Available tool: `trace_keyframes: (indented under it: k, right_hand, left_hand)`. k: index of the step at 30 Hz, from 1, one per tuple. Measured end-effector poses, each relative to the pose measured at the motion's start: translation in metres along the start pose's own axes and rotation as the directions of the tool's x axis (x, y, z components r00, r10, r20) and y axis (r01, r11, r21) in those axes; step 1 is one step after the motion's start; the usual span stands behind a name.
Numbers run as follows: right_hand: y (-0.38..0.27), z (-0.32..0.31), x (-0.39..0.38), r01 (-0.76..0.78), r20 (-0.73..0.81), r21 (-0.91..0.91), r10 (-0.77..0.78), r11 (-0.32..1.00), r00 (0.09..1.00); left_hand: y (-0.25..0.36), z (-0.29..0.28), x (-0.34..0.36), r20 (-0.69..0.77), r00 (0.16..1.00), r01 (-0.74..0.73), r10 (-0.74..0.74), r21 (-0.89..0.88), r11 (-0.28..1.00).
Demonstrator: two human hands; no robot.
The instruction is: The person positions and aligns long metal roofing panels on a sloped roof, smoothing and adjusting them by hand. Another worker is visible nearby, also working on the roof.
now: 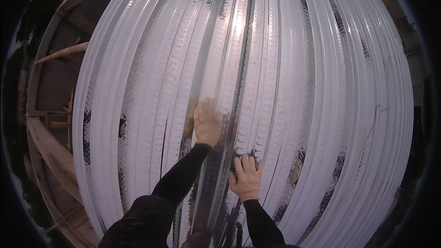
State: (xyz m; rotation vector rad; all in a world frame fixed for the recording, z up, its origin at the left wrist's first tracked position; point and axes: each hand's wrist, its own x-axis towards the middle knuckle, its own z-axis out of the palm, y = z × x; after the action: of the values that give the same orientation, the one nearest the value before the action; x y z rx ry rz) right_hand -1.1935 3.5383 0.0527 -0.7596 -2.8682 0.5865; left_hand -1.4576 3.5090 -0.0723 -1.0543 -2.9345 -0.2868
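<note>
Long, shiny ribbed metal sheets point(285, 87), with rows of embossed marks along their ribs, fill most of the view and run away from me. On a smooth, mirror-like strip near the middle lies my left hand point(207, 123), flat with its fingers stretched forward and slightly blurred. Nearer to me and to the right, my right hand point(246, 177) rests on a ribbed part, thumb and fingers spread. Neither hand holds anything that I can see. Dark sleeves cover both forearms, and the metal reflects my hands and arms.
Past the sheets' left edge, wooden beams point(53, 149) and a pole point(62, 54) stand over a dark lower area. A thin bent wire or strand point(379, 108) lies on the sheets at the right. Bright glare sits on the far middle.
</note>
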Motion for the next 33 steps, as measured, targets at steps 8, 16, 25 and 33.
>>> trace_keyframes:
  k: [8,16,25,33]
  right_hand:
    - [0.007,-0.006,0.016,-0.033,0.062,0.041,0.03,0.999,0.998]
    - [0.007,-0.008,0.032,-0.038,0.189,-0.012,0.04,0.999,0.981]
    - [0.011,-0.022,0.067,0.007,0.306,0.091,-0.035,0.996,0.952]
    - [0.103,-0.078,0.407,0.518,-0.155,0.411,-0.503,0.75,0.85]
  left_hand:
    - [0.035,0.015,0.225,-0.144,0.99,0.0,-0.007,-0.048,0.999]
    - [0.037,0.016,0.232,-0.114,0.993,0.015,-0.011,0.033,0.999]
    - [0.04,0.014,0.232,-0.078,0.995,0.062,-0.069,-0.09,0.994]
    - [0.045,-0.01,0.241,0.018,0.996,0.091,-0.09,-0.115,0.989]
